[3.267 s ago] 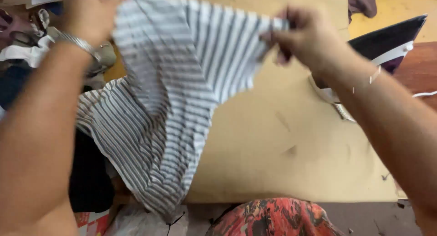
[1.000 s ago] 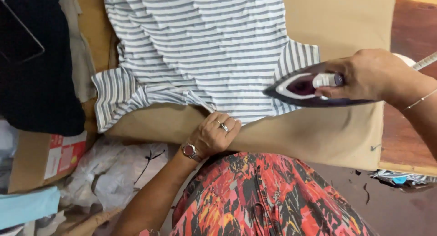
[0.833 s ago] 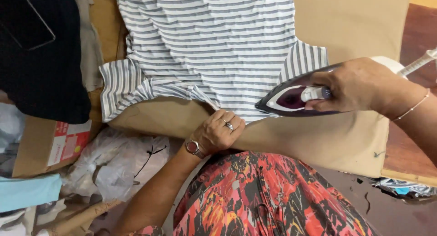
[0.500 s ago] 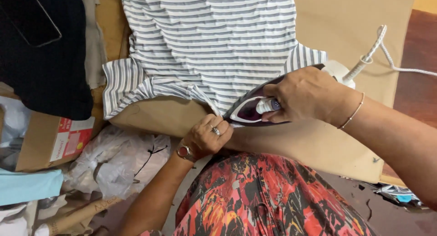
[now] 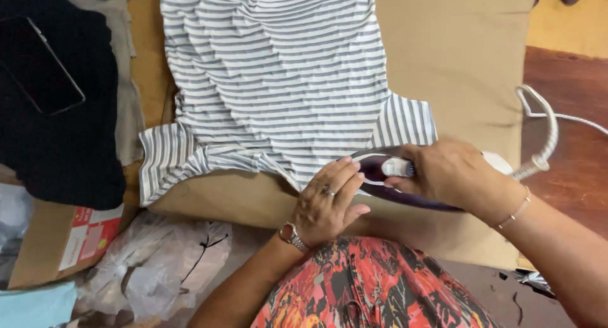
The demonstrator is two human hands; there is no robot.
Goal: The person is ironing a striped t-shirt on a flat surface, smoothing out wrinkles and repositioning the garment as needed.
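Observation:
A grey-and-white striped t-shirt (image 5: 272,81) lies flat on a tan padded ironing surface (image 5: 468,62), its neck and sleeves toward me. My right hand (image 5: 453,176) grips the handle of a purple-and-white clothes iron (image 5: 386,170), whose tip rests on the shirt's near edge by the right sleeve. My left hand (image 5: 329,201), with a ring and a wristwatch, lies fingers-flat on the shirt's neck edge, just left of the iron's tip and touching it or nearly so.
A black garment (image 5: 57,94) with a dark phone (image 5: 41,65) on it lies at the left. A cardboard box (image 5: 57,246) and crumpled plastic bags (image 5: 152,264) sit at lower left. The iron's white cord (image 5: 544,125) loops over the red-brown floor at right.
My right hand has slid the iron leftward from the right sleeve to the shirt's neck edge, up against my left hand. The left hand stayed on the shirt's near edge.

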